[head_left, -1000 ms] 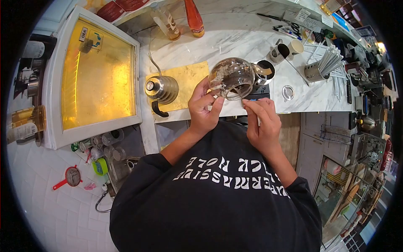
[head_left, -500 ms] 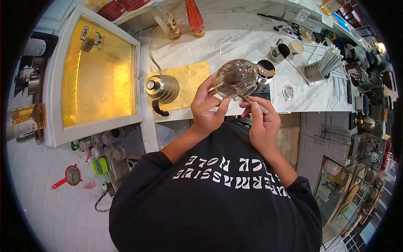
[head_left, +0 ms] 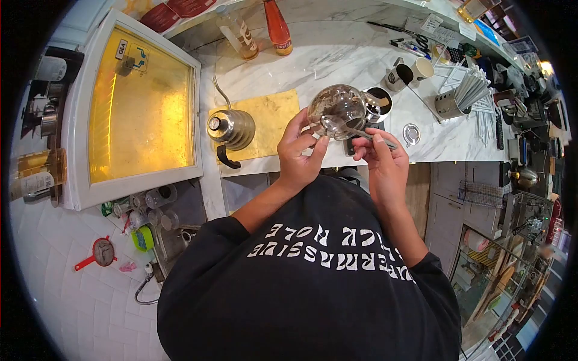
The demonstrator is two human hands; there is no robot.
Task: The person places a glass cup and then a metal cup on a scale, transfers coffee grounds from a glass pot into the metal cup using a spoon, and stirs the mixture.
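Observation:
My left hand [head_left: 301, 150] is closed around the near left side of a round clear glass carafe [head_left: 337, 103], lifted above the counter's front edge. Dark brownish tones show through its glass. A slim grey stick-like utensil [head_left: 382, 139] is pinched between the thumb and fingers of my right hand [head_left: 385, 159]. Its far end reaches the carafe's near right side; I cannot tell whether it goes inside. Just behind the carafe stands a shiny metal cup [head_left: 383, 99], partly covered by it. A dark flat device [head_left: 350, 147] lies below, mostly hidden.
To the left, a gooseneck kettle [head_left: 238, 127] sits on a yellow cloth [head_left: 274, 105]. Two bottles, one clear [head_left: 239, 36] and one red [head_left: 277, 30], stand at the back. Mugs [head_left: 399, 77], a metal straw holder [head_left: 448, 108] and a small round strainer [head_left: 412, 134] are on the right.
The carafe has turned slightly in my left hand. My right hand has shifted a little to the right with the utensil, which now lies flatter.

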